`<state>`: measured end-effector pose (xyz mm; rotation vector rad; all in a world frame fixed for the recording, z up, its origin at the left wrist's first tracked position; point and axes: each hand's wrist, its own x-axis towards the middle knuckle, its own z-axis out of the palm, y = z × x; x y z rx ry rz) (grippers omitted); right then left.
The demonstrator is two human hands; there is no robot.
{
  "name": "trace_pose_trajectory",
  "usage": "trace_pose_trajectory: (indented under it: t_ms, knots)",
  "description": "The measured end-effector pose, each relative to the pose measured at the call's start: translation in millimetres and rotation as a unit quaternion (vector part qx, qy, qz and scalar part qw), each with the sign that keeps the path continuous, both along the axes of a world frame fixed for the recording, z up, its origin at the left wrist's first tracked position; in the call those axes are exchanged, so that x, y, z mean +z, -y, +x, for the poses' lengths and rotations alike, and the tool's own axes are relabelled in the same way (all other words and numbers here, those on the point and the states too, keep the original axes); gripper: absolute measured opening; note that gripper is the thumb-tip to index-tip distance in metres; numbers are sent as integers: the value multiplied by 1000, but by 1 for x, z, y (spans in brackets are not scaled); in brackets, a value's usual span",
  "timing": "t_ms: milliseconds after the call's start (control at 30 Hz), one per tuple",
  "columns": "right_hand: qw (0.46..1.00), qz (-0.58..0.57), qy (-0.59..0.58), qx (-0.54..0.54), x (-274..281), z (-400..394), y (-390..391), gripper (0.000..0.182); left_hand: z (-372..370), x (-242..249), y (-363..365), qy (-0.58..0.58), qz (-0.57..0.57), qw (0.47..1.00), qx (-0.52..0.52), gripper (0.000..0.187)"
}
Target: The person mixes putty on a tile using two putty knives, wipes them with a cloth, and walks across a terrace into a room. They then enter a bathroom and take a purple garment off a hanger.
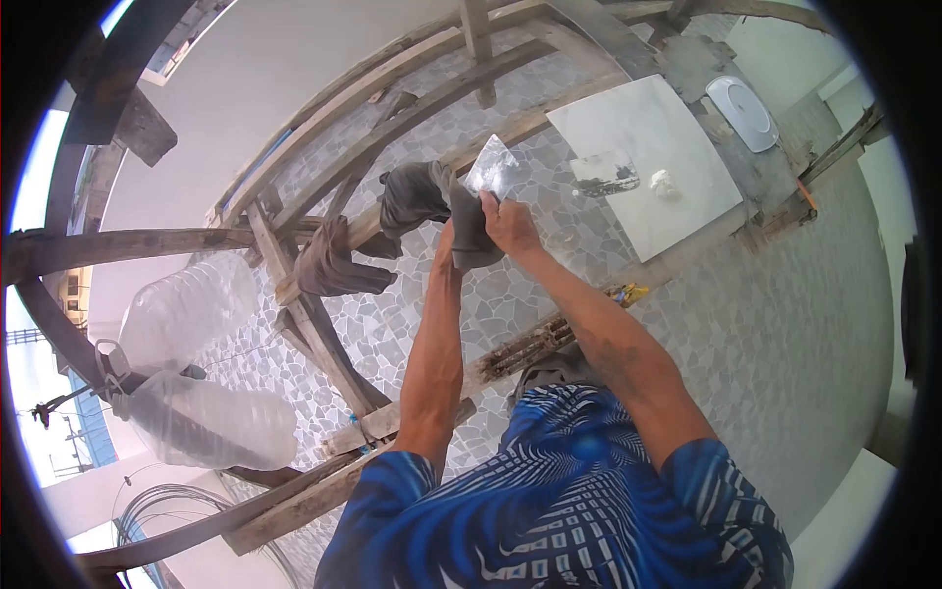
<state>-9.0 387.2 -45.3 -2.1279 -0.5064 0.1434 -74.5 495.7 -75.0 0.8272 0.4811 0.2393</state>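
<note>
In my right hand (512, 228) is a putty knife, its wide metal blade (494, 165) pointing up and away from me and shining in the light. My left hand (448, 242) is mostly covered by a dark grey cloth (473, 228) that it appears to grip; its fingers are hidden. The cloth hangs close beside the knife and my right hand. More of the dark fabric (415, 196) bunches up just left of it, by a wooden beam. Farther right, a pale board (677, 123) carries a white lump of paste (664, 185) and a flat, smeared blade (605, 173).
Wooden scaffold beams (392, 133) run around me, with another dark cloth (339, 260) hung over one. Large clear plastic bottles (211, 422) hang at left. A white oval lid (743, 113) lies beyond the board. Below is a stone-patterned floor (589, 236); coiled wire (172, 515) sits lower left.
</note>
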Motion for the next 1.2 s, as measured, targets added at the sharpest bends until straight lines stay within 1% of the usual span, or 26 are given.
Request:
trace_pose_trajectory:
  t_ms: [67, 100, 133, 233, 333, 433, 533, 567, 600, 633, 667, 700, 733, 800, 833, 867, 900, 933, 1000, 1033, 1067, 1100, 1167, 1200]
  knots:
    - [1000, 7, 5, 12, 4, -1, 0, 64, 3, 6, 2, -10, -30, 999, 15, 28]
    - [1000, 10, 9, 17, 2, 0, 0, 63, 5, 6, 4, -1, -22, 1000, 19, 28]
    - [1000, 11, 17, 14, 1, 1, 0, 64, 3, 6, 6, 13, -7, 1000, 23, 28]
    - [999, 14, 37, 5, 3, 1, -1, 65, 3, 2, 12, 86, 100, 990, 43, 25]
    - [999, 5, 45, 1, 9, -4, -1, 61, 14, -7, 13, 22, 229, 968, 102, 25]
    - [997, -15, 70, 2, 6, -10, -3, 59, 21, -12, 10, -22, 181, 973, 139, 25]
    - [994, -11, 107, 5, 3, -13, -2, 58, 21, -12, 6, -55, 291, 945, 142, 25]
    - [994, 0, 113, 5, 2, -15, -1, 57, 21, -19, 2, -67, 346, 924, 147, 26]
    - [993, 13, 119, 6, 4, -17, -1, 57, 21, -38, -9, -78, 400, 900, 152, 27]
    - [991, 29, 126, 28, 12, -23, 3, 56, 18, -41, -20, -71, 230, 953, 183, 30]
    - [989, 44, 134, 48, 21, -29, 11, 55, 15, -43, -32, -61, 51, 968, 239, 34]
    - [986, 55, 144, 69, 31, -29, 21, 54, 3, -33, -40, -77, 41, 970, 228, 36]
    - [986, 68, 138, 65, 39, -22, 26, 56, -5, -24, -47, -91, 31, 972, 217, 38]
    - [987, 100, 114, 51, 44, -20, 32, 61, -12, -17, -60, -28, -15, 998, 57, 40]
    - [997, 60, 23, 33, 32, -10, 34, 63, -10, -13, -57, -8, 22, 999, 40, 41]
    - [998, 43, 17, 38, 26, -7, 34, 64, -8, -9, -53, 13, 58, 998, 24, 41]
    - [999, 24, 9, 44, 20, -6, 37, 65, 1, 27, -24, 22, 150, 986, 72, 41]
    - [999, 4, 3, 52, 19, -4, 39, 66, -4, 28, -16, 33, 119, 991, 47, 40]
    - [997, 10, -29, 77, 20, -7, 34, 63, -13, 30, 1, 50, 59, 997, -4, 41]
    - [995, 14, -45, 88, 21, -8, 29, 62, -15, -5, -4, 72, -5, 996, -47, 42]
    - [993, 13, -70, 92, 18, -6, 24, 60, -15, -24, -5, 94, -70, 989, -94, 43]
    - [991, 11, -95, 93, 9, -3, 19, 58, -15, 11, 2, 0, -60, 996, -61, 44]
    - [979, -12, -167, 113, 19, -2, 21, 54, -10, 1, 3, 15, -80, 996, -42, 40]
    - [988, -7, -119, 99, 16, -4, 21, 51, -8, -3, 0, 23, -88, 995, -33, 38]
